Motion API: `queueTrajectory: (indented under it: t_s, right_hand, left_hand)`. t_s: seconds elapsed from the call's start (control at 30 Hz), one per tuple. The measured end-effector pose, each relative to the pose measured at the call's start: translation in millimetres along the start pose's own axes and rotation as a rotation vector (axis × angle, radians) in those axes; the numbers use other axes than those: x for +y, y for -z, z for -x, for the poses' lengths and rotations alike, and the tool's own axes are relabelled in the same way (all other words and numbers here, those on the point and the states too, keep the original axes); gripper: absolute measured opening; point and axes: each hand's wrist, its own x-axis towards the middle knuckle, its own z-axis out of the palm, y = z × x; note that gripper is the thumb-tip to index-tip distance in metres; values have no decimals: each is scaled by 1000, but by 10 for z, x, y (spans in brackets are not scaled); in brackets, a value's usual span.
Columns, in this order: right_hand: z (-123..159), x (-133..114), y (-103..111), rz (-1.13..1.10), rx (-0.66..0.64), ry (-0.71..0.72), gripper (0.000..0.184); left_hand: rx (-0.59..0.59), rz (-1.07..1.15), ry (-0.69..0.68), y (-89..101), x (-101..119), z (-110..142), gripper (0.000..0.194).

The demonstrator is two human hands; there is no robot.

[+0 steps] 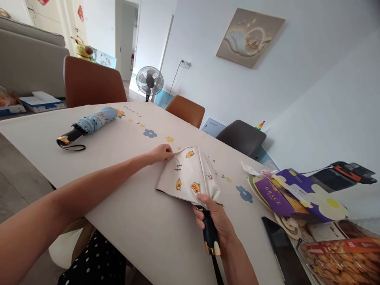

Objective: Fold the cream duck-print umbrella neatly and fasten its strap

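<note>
A white folding umbrella with small yellow duck prints lies on the table, its canopy loose and partly spread out. My right hand is wrapped round the umbrella near the top of its black and gold handle, the thumb on the fabric. A black strap hangs from the handle's end. At the canopy's upper left edge, my left hand pinches the fabric. Farther left, a blue folded umbrella with a black and gold handle and a wrist strap rests on the table.
The pale tablecloth has flower prints. At the right are a purple box, a black phone and a bag of snacks. Brown chairs and a dark chair stand along the far sides, with a fan behind.
</note>
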Motion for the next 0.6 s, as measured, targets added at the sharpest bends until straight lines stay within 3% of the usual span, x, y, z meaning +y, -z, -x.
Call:
queueTrajectory:
  t_s: [0.1, 0.13, 0.2, 0.27, 0.4, 0.5, 0.6]
  right_hand:
    - [-12, 27, -24, 19, 66, 50, 31]
    - [-10, 35, -42, 21, 95, 69, 32]
    - [1, 52, -86, 12, 132, 103, 34]
    - [17, 70, -127, 12, 142, 116, 35]
    - [45, 109, -150, 83, 110, 40, 23]
    - [57, 116, -117, 84, 15, -26, 24]
    - [56, 90, -81, 22, -77, -19, 29]
  left_hand:
    - [248, -78, -196, -238, 193, 248, 12]
    - [243, -103, -327, -338, 257, 354, 15]
    - [118, -104, -546, -555, 358, 549, 26]
    - [1, -105, -603, -759, 417, 658, 43]
    - [-20, -48, -357, -957, 515, 499, 62]
    - [44, 82, -151, -893, 608, 225, 63]
    - [69, 172, -40, -796, 669, 78, 62]
